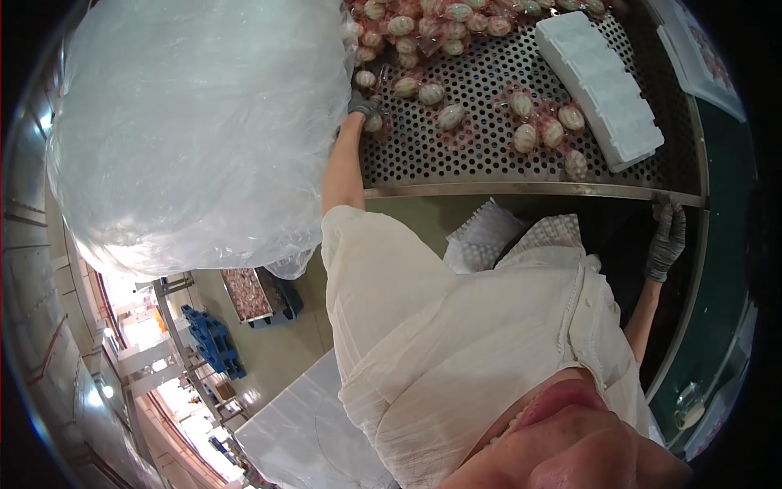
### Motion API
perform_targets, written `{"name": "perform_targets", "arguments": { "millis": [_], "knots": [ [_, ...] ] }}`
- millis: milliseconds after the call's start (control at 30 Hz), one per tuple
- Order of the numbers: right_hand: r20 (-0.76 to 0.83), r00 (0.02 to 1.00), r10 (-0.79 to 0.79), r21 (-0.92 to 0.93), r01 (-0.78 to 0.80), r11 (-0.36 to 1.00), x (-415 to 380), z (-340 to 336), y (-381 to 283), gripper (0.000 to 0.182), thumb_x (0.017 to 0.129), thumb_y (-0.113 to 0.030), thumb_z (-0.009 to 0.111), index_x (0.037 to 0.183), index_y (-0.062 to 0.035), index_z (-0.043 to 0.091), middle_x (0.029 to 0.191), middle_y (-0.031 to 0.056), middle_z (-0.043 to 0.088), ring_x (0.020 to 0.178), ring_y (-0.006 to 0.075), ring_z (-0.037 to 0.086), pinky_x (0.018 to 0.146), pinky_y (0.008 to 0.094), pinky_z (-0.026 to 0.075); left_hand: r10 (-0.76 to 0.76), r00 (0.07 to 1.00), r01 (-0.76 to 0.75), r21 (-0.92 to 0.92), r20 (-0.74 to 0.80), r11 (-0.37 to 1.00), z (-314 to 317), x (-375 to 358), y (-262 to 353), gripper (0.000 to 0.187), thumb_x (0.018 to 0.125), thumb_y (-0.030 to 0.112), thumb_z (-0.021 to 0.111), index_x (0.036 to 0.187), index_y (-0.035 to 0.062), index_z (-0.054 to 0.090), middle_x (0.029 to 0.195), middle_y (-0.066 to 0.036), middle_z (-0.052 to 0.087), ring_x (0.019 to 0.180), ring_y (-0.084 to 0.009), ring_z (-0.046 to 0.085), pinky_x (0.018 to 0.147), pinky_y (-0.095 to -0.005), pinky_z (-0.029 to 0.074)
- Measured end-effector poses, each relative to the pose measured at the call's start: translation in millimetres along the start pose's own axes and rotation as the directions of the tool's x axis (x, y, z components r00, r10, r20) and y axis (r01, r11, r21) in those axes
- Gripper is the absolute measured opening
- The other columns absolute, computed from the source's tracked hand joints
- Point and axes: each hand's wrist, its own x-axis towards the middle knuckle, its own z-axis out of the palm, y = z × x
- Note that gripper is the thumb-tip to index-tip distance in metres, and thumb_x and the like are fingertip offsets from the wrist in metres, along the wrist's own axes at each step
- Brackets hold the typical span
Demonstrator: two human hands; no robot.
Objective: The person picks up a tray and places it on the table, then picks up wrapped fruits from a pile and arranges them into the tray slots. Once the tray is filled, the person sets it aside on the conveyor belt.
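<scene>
My left hand (pixel 364 106), in a grey glove, is at the right edge of a large clear plastic bag (pixel 204 138). A wrapped oval piece (pixel 372 123) lies against it; its fingers are partly hidden, so their grip cannot be made out. On the perforated metal tray (pixel 489 155) are pale striped oval pieces in clear and pink wrappers, heaped (pixel 452 24) at the top and loose (pixel 524 138) nearer the front. My right hand (pixel 665 240), also gloved in grey, has its fingers stretched up to the tray's front metal rim (pixel 554 189) near the right corner.
A white foam block (pixel 599 90) lies slanted on the tray's right side. Below the rim is a white textured bundle (pixel 485 236). Blue pallets (pixel 210 338) and a crate of wrapped pieces (pixel 247 293) stand on the floor at lower left. A clear bin (pixel 700 49) is at top right.
</scene>
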Motion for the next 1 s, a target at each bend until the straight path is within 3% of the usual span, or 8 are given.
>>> {"name": "perform_targets", "arguments": {
  "millis": [133, 200, 333, 367, 533, 600, 667, 1000],
  "knots": [
    [-0.042, 0.999, -0.002, 0.005, 0.002, 1.0, 2, -2, -3, 0.023, 0.085, -0.01, 0.042, 0.105, -0.0012, 0.05, 0.1, 0.0104, 0.055, 0.092, 0.0173, 0.052, 0.082, 0.029, 0.043, -0.121, 0.991, 0.128, -0.131, 0.062, 0.983, 14, -17, 20, 0.082, 0.07, 0.054, 0.047, 0.123, -0.0043, 0.024, 0.129, -0.021, 0.023, 0.12, -0.031, 0.021, 0.098, -0.0342, 0.02],
    [-0.01, 1.0, 0.011, -0.019, -0.011, 1.0, 4, -6, -1, 0.023, 0.085, -0.011, 0.042, 0.105, -0.0014, 0.05, 0.101, 0.0096, 0.055, 0.094, 0.0169, 0.052, 0.082, 0.0287, 0.044, -0.226, 0.885, 0.035, -0.427, -0.408, 0.904, -15, -46, 47, 0.08, 0.071, 0.054, 0.046, 0.124, -0.0019, 0.023, 0.131, -0.018, 0.021, 0.121, -0.0303, 0.02, 0.099, -0.033, 0.02],
    [-0.007, 1.0, 0.0, -0.091, -0.001, 0.996, 13, -3, -9, 0.023, 0.085, -0.011, 0.042, 0.105, -0.0017, 0.05, 0.102, 0.009, 0.054, 0.095, 0.0167, 0.051, 0.081, 0.0286, 0.044, -0.019, 0.998, -0.034, -0.752, -0.063, 0.659, 8, 42, 6, 0.069, 0.071, 0.048, 0.051, 0.12, 0.0026, 0.034, 0.123, -0.016, 0.037, 0.115, -0.0314, 0.03, 0.097, -0.032, 0.022],
    [-0.012, 1.0, -0.001, -0.07, 0.0, 0.998, 13, -2, -9, 0.023, 0.085, -0.011, 0.042, 0.105, -0.0017, 0.05, 0.102, 0.0091, 0.054, 0.095, 0.0165, 0.051, 0.082, 0.0285, 0.044, -0.103, 0.887, -0.136, -0.468, -0.45, 0.873, 12, 31, 25, 0.057, 0.073, 0.042, 0.052, 0.113, 0.004, 0.042, 0.112, -0.016, 0.046, 0.106, -0.031, 0.039, 0.093, -0.0335, 0.027],
    [-0.03, 0.999, -0.019, 0.032, 0.02, 0.999, 20, 8, -21, 0.023, 0.085, -0.01, 0.042, 0.105, -0.0016, 0.05, 0.104, 0.0091, 0.053, 0.096, 0.016, 0.051, 0.082, 0.0277, 0.043, -0.047, 0.928, -0.29, -0.794, -0.37, 0.534, 42, 22, 55, 0.044, 0.076, 0.035, 0.05, 0.108, 0.0045, 0.044, 0.103, -0.015, 0.048, 0.096, -0.0286, 0.044, 0.086, -0.0384, 0.032],
    [0.073, 0.993, -0.092, 0.05, 0.089, 0.995, 30, 23, -40, 0.022, 0.084, -0.008, 0.043, 0.104, -0.001, 0.05, 0.102, 0.0082, 0.053, 0.095, 0.0146, 0.051, 0.08, 0.0261, 0.043, 0.345, 0.732, -0.448, -0.033, -0.588, 0.894, 52, 13, 77, 0.042, 0.074, 0.031, 0.053, 0.107, 0.0063, 0.044, 0.106, -0.015, 0.046, 0.095, -0.0264, 0.045, 0.082, -0.0375, 0.037],
    [0.096, 0.99, -0.104, -0.008, 0.105, 0.994, 40, 38, -49, 0.022, 0.083, -0.007, 0.045, 0.104, -0.001, 0.05, 0.1, 0.0073, 0.054, 0.092, 0.0135, 0.051, 0.077, 0.0254, 0.043, 0.273, 0.873, -0.464, -0.517, -0.404, 0.72, 61, -13, 117, 0.041, 0.074, 0.029, 0.053, 0.107, 0.0071, 0.045, 0.108, -0.017, 0.044, 0.096, -0.0272, 0.044, 0.083, -0.0375, 0.036],
    [0.632, 0.694, -0.345, -0.255, 0.607, 0.753, 86, 97, -62, 0.026, 0.076, -0.006, 0.05, 0.102, -0.0048, 0.049, 0.094, 0.0122, 0.053, 0.087, 0.0291, 0.052, 0.075, 0.0334, 0.042, 0.496, 0.844, -0.532, -0.428, -0.204, 0.73, 31, -100, 253, 0.057, 0.062, 0.024, 0.064, 0.11, 0.0034, 0.041, 0.103, -0.021, 0.042, 0.091, -0.0337, 0.045, 0.079, -0.0385, 0.039]
  ]
}}
